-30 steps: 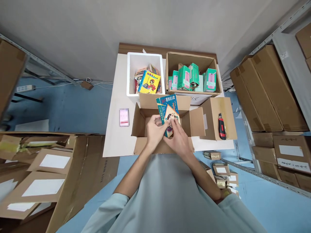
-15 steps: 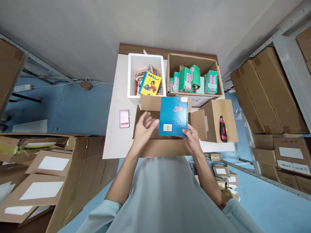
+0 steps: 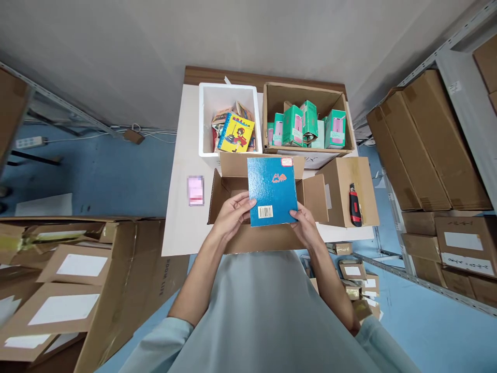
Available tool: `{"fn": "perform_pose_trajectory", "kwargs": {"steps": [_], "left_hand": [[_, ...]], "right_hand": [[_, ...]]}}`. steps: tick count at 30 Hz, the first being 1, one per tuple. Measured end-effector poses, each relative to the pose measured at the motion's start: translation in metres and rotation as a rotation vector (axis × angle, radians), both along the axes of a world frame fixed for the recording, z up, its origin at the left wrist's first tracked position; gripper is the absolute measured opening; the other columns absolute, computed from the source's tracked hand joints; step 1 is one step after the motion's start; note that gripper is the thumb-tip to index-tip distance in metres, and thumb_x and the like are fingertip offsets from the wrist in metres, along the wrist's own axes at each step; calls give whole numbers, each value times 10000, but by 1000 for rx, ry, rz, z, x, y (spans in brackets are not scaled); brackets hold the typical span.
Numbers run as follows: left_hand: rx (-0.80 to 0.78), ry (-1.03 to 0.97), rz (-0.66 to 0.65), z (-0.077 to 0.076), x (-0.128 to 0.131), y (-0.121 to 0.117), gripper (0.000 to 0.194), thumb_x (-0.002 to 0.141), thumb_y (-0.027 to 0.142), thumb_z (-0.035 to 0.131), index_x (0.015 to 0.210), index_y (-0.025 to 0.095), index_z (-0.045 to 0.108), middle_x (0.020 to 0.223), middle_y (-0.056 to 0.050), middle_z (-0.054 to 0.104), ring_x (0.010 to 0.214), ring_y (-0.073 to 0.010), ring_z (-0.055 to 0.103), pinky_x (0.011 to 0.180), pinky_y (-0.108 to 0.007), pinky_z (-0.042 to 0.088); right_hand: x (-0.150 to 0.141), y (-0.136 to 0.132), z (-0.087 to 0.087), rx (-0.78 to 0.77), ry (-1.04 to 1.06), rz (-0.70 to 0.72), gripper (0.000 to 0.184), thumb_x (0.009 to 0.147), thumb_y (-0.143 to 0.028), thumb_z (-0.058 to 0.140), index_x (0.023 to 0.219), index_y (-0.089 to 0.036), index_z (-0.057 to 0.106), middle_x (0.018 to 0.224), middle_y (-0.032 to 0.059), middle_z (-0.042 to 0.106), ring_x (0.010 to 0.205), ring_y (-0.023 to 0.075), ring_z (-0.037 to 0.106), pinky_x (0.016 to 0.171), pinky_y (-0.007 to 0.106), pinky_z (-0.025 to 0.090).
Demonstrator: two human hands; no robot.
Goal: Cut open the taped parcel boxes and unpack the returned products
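A blue book (image 3: pixel 272 191) with a barcode and a small white label faces me, held above an open cardboard box (image 3: pixel 256 239). My left hand (image 3: pixel 232 215) grips its left edge, thumb on the cover. At the lower right corner my right hand (image 3: pixel 305 223) pinches it, thumb in front and fingers behind. The book hides much of the box's inside. Behind the box, a white foam box (image 3: pixel 202 119) holds several books, with a yellow book (image 3: pixel 236 133) on top.
A larger carton (image 3: pixel 349 151) at the back right holds several green boxes (image 3: pixel 293 125). On a closed carton (image 3: pixel 337 191) at right lies a red and black utility knife (image 3: pixel 354 206). A phone (image 3: pixel 195 190) lies left on the white table (image 3: pixel 180 228). Cartons flank both sides.
My left hand has closed from open fingers onto the book's left edge. The book has moved slightly left and down and is a little tilted. My right hand keeps its hold.
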State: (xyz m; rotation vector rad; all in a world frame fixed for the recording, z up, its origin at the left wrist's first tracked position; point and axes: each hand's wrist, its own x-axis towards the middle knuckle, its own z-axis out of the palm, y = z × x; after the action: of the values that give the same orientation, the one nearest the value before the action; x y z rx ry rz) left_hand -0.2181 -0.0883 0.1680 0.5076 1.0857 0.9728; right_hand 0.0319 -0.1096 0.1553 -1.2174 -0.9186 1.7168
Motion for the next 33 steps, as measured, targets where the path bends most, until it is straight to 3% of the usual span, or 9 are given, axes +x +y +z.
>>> {"fn": "perform_pose_trajectory", "kwargs": {"steps": [4,6,13,18,21,24,27,30,33], "left_hand": [[100,139,108,11,12,1,711,591,508,1135,1171,185,881,1219,-139,890,1116,-328,863,988,-451,725],[168,227,166,13,21,1,685,643,505,1110,1203,179,886,1254,-140,884,1156,-349,859,1061,-506,714],[333,576,129,-1,60,-15,475,869,442,943,1295,237,898,1269,-96,884,1151,-362,869,1124,-558,696],[616,702,3,3,72,-27,381,949,286,841,1326,305,886,1418,-49,839,1317,-312,810,1259,-496,614],[544,608,5,8,53,-17,497,920,337,909,1410,287,839,1524,-86,785,1452,-336,728,1331,-503,536],[348,461,88,7,23,2,793,833,488,1006,1537,244,735,1658,-156,682,1583,-387,617,1355,-550,484],[180,212,-63,4,1,14,993,740,606,1059,1554,167,697,1444,-218,802,1411,-416,744,1207,-556,600],[134,142,-138,5,-5,14,946,696,608,1088,1460,152,764,1199,-170,876,1189,-373,832,1074,-494,662],[151,179,-107,8,-5,10,884,692,588,1094,1409,164,799,1130,-133,882,1106,-332,840,1016,-450,676]], "right_hand": [[0,6,-1,162,-259,-115,776,939,-685,831,1597,-295,698,1707,86,655,1642,341,564,1379,542,482],[-4,8,0,213,-323,-147,798,962,-701,819,1633,-293,677,1751,96,610,1670,341,534,1404,559,447],[-43,8,13,195,-219,-109,913,872,-694,936,1643,-282,670,1688,110,669,1574,349,645,1275,509,609],[-41,15,12,196,-238,-289,626,904,-718,862,1290,-227,817,1284,101,872,1243,312,823,1107,446,691],[-18,20,16,136,-206,-307,594,872,-744,867,1163,-229,819,1193,93,886,1152,325,837,1014,448,709],[2,21,25,38,-125,-205,648,802,-750,922,1195,-247,813,1157,79,891,1146,349,839,915,439,725],[11,20,32,0,-76,-104,648,781,-764,932,1176,-264,813,1143,71,892,1132,352,845,871,433,727],[11,19,33,-4,-57,-43,644,804,-782,917,1181,-270,816,1129,67,891,1126,344,847,869,433,723],[11,21,32,27,-72,-15,636,836,-761,918,1241,-280,823,1156,58,887,1178,334,831,912,434,718]]}}
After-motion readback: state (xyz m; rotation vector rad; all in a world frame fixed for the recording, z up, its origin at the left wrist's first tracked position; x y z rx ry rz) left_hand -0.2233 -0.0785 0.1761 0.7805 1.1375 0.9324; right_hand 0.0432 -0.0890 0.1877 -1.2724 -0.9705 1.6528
